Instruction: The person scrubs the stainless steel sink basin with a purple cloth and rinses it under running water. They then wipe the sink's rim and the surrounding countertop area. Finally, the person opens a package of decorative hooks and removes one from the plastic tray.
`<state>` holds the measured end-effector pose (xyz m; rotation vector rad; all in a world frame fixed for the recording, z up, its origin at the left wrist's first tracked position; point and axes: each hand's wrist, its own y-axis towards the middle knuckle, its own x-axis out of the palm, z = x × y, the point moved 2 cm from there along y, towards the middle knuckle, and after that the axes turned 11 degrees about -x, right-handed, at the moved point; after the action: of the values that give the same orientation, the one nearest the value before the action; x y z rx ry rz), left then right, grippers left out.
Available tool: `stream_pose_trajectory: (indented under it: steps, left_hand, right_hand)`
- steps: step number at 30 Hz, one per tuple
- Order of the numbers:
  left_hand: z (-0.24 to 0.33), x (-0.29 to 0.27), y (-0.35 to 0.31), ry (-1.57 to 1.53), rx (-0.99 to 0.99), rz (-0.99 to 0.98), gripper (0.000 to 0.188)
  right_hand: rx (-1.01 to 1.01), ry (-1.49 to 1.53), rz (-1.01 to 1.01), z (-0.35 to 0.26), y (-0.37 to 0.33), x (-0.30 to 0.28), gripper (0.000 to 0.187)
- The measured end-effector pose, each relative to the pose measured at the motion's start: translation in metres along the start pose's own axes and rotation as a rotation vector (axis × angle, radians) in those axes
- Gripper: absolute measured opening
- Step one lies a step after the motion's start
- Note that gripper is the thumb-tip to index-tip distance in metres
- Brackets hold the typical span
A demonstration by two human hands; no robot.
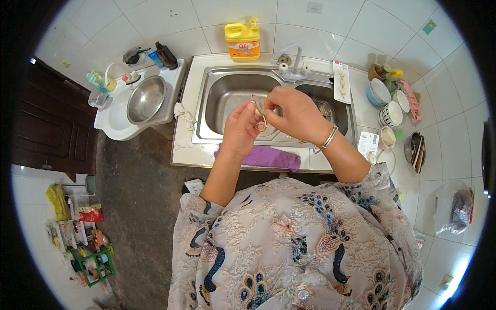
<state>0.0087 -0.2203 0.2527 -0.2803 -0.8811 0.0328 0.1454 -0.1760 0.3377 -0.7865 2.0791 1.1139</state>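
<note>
Over the front of the double steel sink [200, 111], my left hand [241, 127] grips a small gold curved piece, a hook by its shape [264, 124], between thumb and fingers. It stands upright, one end bending out near the fingertips. My right hand [294, 109] is closed in a pinch right at the piece's side, its fingertips touching or almost touching it; whether something small lies between them is hidden. Silvery bangles [328, 138] circle the right wrist. A purple cloth [271, 158] hangs along the counter edge beneath my hands.
A white faucet [295, 64] rises behind the sink, beside a yellow detergent jug [243, 42]. To the right lie a white card with gold pieces [341, 82], another card [368, 143] and stacked bowls [391, 113]. A steel basin [146, 101] sits in the washbasin [114, 120] at left.
</note>
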Motion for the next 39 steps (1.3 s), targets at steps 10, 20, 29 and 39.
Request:
stream_pose_trajectory:
  steps: [10, 20, 29, 39]
  left_hand:
    - [-0.002, 0.003, 0.0, 0.022, -0.057, -0.118, 0.018]
    - [-0.004, 0.002, 0.001, 0.089, -0.006, -0.071, 0.023]
    - [-0.009, 0.004, 0.004, 0.098, 0.106, -0.024, 0.021]
    - [-0.011, 0.009, 0.003, 0.114, 0.073, -0.003, 0.02]
  right_hand:
    - [0.062, 0.161, -0.146, 0.003, 0.0, -0.013, 0.015]
    - [-0.015, -0.067, -0.115, -0.005, -0.003, -0.012, 0.011]
    - [-0.071, -0.32, 0.017, -0.016, -0.005, -0.004, 0.01]
    - [-0.152, -0.268, 0.122, -0.011, -0.007, -0.003, 0.009]
